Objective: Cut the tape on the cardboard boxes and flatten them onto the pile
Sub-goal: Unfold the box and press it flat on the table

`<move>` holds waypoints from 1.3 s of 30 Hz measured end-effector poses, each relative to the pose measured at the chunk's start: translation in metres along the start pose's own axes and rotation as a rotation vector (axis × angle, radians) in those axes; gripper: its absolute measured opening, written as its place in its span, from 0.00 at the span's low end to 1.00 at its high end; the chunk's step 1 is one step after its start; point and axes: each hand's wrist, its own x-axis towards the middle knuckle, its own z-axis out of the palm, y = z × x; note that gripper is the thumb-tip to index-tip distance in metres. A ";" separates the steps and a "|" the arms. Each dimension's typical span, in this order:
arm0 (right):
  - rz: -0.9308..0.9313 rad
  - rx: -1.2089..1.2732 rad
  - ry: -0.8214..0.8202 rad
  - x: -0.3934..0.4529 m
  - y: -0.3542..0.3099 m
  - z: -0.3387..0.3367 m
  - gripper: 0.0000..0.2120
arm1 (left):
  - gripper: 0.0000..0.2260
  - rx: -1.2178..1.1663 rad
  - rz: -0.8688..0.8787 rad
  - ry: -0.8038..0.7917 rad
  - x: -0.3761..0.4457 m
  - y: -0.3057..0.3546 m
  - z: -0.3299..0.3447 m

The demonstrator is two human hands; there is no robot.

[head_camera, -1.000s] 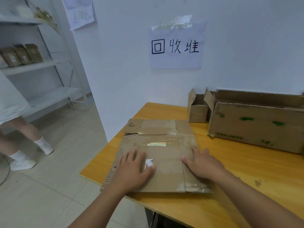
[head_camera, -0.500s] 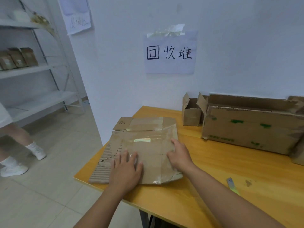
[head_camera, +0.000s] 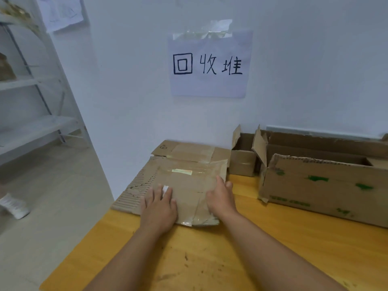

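Left hand: my left hand (head_camera: 157, 208) lies flat, fingers spread, pressing on the flattened box (head_camera: 184, 185).
Right hand: my right hand (head_camera: 220, 196) rests palm-down on the box's right edge, fingers straight and relaxed.
Flattened box: lies at the far left corner of the wooden table (head_camera: 210, 259), against the wall, below a handwritten paper sign (head_camera: 210, 64).
Other boxes: a small open box (head_camera: 242, 162) and a long open box (head_camera: 323, 181) stand just right of it.
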 end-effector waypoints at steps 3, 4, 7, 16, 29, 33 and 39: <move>0.011 -0.214 0.010 0.008 -0.002 0.000 0.24 | 0.24 0.002 -0.006 -0.014 0.019 0.004 0.003; -0.001 -0.339 0.022 0.010 -0.002 -0.001 0.23 | 0.24 0.008 -0.016 -0.017 0.022 0.004 0.004; -0.087 -0.569 0.058 0.012 -0.002 0.003 0.27 | 0.24 0.018 -0.027 -0.011 0.025 0.003 0.008; -0.238 -0.616 -0.230 0.002 0.018 0.027 0.35 | 0.35 0.114 0.067 -0.104 0.017 -0.005 0.006; -0.290 -0.571 -0.249 -0.011 0.019 -0.048 0.26 | 0.20 -0.029 0.140 -0.054 -0.006 0.040 -0.013; -0.315 -0.525 -0.140 -0.033 0.044 -0.091 0.24 | 0.23 -0.143 0.255 0.073 -0.020 0.080 -0.012; -0.281 -0.468 0.024 -0.060 0.097 -0.175 0.20 | 0.25 -0.285 0.474 0.155 -0.041 0.170 0.004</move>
